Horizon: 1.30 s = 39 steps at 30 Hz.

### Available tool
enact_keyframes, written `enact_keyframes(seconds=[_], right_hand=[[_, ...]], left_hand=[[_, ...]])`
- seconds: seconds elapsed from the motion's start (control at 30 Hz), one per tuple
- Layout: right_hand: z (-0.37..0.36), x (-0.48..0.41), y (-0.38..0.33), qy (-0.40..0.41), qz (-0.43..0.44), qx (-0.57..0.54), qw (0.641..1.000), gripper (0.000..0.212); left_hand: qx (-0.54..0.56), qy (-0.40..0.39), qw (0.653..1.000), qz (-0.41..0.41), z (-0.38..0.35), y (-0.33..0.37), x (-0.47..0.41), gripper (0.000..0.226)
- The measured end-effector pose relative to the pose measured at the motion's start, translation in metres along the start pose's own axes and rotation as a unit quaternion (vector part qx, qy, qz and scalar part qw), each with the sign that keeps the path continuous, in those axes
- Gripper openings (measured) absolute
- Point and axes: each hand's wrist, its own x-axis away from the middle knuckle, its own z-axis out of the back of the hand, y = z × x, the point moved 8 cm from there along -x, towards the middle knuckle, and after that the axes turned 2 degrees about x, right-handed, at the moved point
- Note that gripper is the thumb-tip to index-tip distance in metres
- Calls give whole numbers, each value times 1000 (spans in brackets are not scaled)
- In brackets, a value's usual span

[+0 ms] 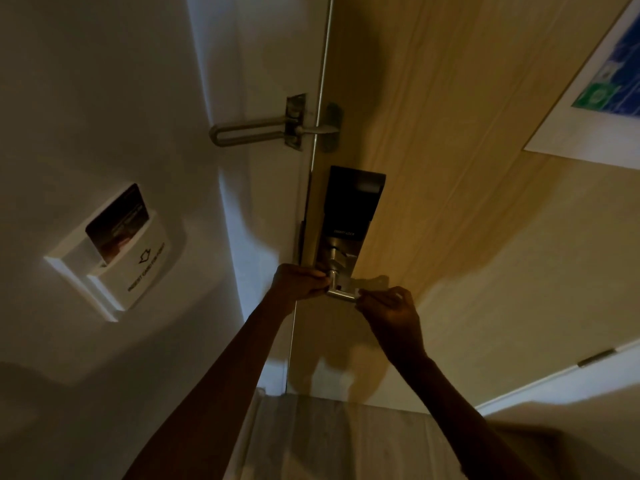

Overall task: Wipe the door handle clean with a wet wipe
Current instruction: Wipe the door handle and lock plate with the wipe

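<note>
A silver lever door handle (341, 294) sticks out below a black smart lock (351, 202) on the light wooden door (467, 202). A pale wet wipe (372, 283) is stretched across the lever between my two hands. My left hand (298, 284) pinches its left end beside the handle's pivot. My right hand (391, 313) pinches its right end near the lever's free tip. Part of the wipe shows above and behind the lever. The light is dim, so the wipe's edges are hard to make out.
A metal swing-bar door guard (263, 128) spans the frame and door above the lock. A white key-card holder (117, 258) with a dark card in it is on the left wall. A printed notice (602, 81) hangs on the door at upper right. Wood-look flooring (346, 441) lies below.
</note>
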Motion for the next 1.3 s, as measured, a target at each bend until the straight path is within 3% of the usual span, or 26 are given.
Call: enact_keyframes(seconds=[0.23, 0.4, 0.5, 0.73, 0.97, 1.07, 1.17, 1.3], right_hand=[[-24, -23, -31, -35, 52, 2, 998, 9], [-6, 1, 6, -14, 66, 9, 998, 12], [0, 0, 10, -30, 40, 2, 999, 9], [-11, -24, 14, -152, -34, -138, 978, 32], [-19, 7, 73, -164, -242, -324, 900, 17], [-27, 28, 76, -136, -382, -423, 810, 16], [-32, 56, 70, -40, -476, -475, 739, 23], [-20, 62, 72, 67, -515, -439, 734, 24]], left_hand=[[6, -37, 999, -34, -2, 2, 7, 16], [-3, -40, 999, -26, -3, 7, 6, 15], [-22, -25, 999, -12, -6, 4, 7, 12], [-30, -11, 999, -22, -2, 4, 4, 11], [-19, -4, 1000, -22, -3, 2, 5, 11], [-3, -7, 1000, -14, -2, 2, 6, 14], [-2, -30, 1000, -7, -1, 1, 3, 24], [-1, -35, 999, -6, -1, 0, 2, 25]])
